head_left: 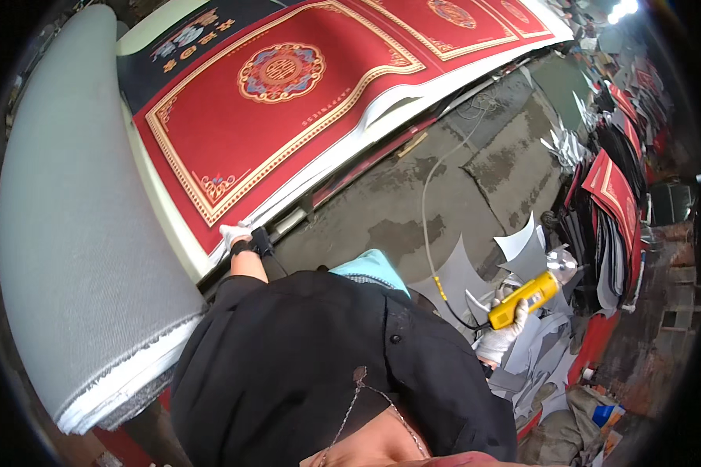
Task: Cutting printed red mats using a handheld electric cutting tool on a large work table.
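A red printed carpet (210,148) with gold borders and a round blue-and-gold medallion lies over a long table. At its near left corner is my left hand (235,235) in a white glove, its fingers closed on the carpet's edge; the fingertips are partly hidden. Out to the right, away from the carpet, my right hand (503,335), also gloved in white, is wrapped around a yellow handheld electric cutter (528,299). A clear round guard shows at the cutter's head. From its rear end a cord (424,202) runs back across the floor.
A thick grey roll (93,210) stands close on my left. Grey and white offcuts (537,354) litter the floor at right, beside stacked red and black mats (611,202). The table's white-edged side (327,167) runs diagonally away; the cord crosses the stained floor (358,222).
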Available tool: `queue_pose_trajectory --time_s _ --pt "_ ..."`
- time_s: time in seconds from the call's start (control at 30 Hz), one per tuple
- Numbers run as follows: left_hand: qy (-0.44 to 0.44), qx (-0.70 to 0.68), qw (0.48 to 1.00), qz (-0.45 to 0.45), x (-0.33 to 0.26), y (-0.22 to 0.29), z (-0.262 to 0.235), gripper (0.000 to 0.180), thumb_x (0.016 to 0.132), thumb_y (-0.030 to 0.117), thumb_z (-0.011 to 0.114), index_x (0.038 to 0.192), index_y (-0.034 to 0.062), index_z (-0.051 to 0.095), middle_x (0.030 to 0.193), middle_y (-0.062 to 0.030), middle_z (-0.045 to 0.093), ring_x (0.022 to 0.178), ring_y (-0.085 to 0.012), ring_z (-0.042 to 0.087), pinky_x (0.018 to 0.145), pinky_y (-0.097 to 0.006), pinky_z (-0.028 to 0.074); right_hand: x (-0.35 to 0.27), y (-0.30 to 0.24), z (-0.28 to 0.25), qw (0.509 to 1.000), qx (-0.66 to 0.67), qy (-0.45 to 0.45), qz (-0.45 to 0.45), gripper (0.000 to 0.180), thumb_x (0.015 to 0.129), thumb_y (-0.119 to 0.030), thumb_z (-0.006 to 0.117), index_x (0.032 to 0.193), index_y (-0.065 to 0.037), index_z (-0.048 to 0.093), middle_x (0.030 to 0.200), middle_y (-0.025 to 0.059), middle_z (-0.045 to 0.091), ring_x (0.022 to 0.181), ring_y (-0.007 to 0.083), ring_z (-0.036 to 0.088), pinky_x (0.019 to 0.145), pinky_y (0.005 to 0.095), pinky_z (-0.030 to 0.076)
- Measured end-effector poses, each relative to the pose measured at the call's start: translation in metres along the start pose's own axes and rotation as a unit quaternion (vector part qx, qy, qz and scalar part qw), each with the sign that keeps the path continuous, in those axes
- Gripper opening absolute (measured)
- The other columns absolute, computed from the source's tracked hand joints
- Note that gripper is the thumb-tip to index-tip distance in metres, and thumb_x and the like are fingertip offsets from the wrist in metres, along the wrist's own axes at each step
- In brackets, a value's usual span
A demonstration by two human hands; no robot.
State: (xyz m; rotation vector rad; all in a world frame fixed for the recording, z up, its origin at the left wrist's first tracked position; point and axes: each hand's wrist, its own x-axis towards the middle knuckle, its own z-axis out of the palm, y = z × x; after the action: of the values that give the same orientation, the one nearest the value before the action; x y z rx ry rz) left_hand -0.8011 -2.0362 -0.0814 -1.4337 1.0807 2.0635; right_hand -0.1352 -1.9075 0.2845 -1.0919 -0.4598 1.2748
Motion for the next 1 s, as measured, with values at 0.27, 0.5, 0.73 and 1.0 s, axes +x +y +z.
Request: queue_pose_trajectory --time_s 0.27,0.5,0.73,1.0 --pt "-0.143 0.181 0.943 0.238 -0.156 0.008 0.011 0.041 0.092 0.048 0.056 0.078 0.0106 0.048 0.056 -0.0047 0.048 0.04 -0.0178 0.043 0.041 -0.035 0.042 -0.017 -0.029 0.013 0.996 0.0 -0.081 -0.04 0.042 0.092 -0.028 0.06 0.124 -0.002 0.048 0.101 0.01 0.055 0.085 0.0204 0.05 0.075 0.0305 0.047" --pt "-0.071 0.409 0.816 0.402 -0.239 0.031 -0.027 0.046 0.094 0.047 0.054 0.074 0.0055 0.058 0.063 -0.0073 0.061 0.041 -0.0161 0.05 0.039 -0.032 0.037 -0.013 0.018 0.025 0.978 -0.16 -0.132 0.028 0.046 0.09 -0.028 0.061 0.125 -0.001 0.048 0.099 0.0126 0.062 0.084 0.025 0.063 0.069 0.0312 0.054" --pt "-0.082 0.34 0.896 0.273 -0.13 0.006 -0.062 0.05 0.089 0.043 0.062 0.116 0.0011 0.055 0.107 -0.0137 0.064 0.079 -0.0256 0.066 0.056 -0.038 0.054 -0.031 0.057 0.07 0.934 -0.226 -0.216 0.173 0.039 0.083 -0.011 0.065 0.117 0.0 0.05 0.091 0.0127 0.061 0.072 0.0223 0.063 0.066 0.0332 0.056" --pt "-0.143 0.063 0.943 0.294 -0.136 0.065 -0.008 0.068 0.095 0.056 0.039 0.133 0.0003 0.049 0.131 -0.0125 0.056 0.113 -0.0268 0.055 0.099 -0.039 0.041 -0.068 0.103 0.118 0.886 -0.188 -0.297 0.303 0.044 0.081 -0.017 0.068 0.116 0.0 0.05 0.087 0.0125 0.061 0.069 0.0213 0.061 0.063 0.0313 0.052"
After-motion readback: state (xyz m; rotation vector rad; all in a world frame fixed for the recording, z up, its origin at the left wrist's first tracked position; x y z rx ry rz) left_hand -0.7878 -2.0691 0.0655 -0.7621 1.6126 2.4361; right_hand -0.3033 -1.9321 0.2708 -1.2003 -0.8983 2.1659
